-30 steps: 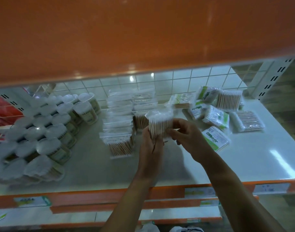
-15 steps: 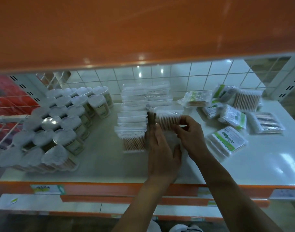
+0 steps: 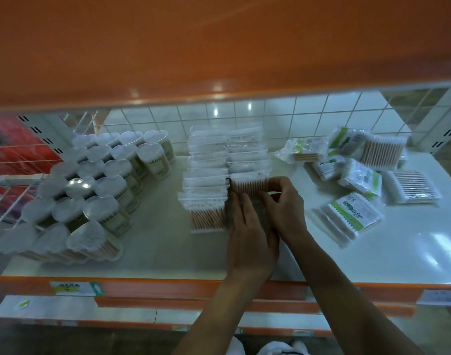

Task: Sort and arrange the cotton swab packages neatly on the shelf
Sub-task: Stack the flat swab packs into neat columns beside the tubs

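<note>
Just beyond the flat left hand (image 3: 250, 231), a swab packet (image 3: 247, 184) is being pinched by the right hand (image 3: 283, 208) on a white shelf (image 3: 398, 247).

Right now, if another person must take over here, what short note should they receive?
Left hand: flat, with straight fingers against the left side of the pack.
Right hand: pinches the pack at its right edge.
The pack stands at the front of the right row of clear bags, beside the left row.
Done: two bag rows mid-shelf; jars grouped at the left.
Left: square this pack, then sort the loose packs lying mixed at the right of the shelf.
</note>
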A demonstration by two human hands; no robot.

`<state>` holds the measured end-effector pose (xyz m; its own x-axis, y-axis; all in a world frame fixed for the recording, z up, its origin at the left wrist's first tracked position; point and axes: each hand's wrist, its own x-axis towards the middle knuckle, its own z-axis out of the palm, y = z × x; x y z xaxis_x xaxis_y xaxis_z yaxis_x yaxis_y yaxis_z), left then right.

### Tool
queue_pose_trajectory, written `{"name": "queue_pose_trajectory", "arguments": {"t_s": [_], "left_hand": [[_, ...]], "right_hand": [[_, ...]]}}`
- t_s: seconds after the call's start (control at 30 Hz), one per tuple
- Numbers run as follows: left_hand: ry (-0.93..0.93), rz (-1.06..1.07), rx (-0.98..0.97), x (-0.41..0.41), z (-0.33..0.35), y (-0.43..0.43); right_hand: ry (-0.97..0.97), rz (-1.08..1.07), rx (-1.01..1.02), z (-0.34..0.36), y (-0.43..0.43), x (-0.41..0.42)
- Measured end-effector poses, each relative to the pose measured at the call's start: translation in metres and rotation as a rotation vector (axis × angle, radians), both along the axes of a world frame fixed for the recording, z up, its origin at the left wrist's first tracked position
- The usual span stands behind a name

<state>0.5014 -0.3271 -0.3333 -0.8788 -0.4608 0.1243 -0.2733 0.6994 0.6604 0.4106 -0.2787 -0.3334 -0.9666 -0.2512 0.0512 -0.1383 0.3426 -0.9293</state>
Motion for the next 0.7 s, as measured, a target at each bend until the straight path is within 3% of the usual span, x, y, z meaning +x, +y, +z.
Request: {"name": "queue_pose_trajectory", "arguments": {"t_s": [0.7], "left_hand": [[0.022, 0.051, -0.046, -0.0027, -0.0024, -0.0035]], "right_hand": [[0.045, 0.024, 0.144, 0.0031, 0.0023, -0.0036]]}}
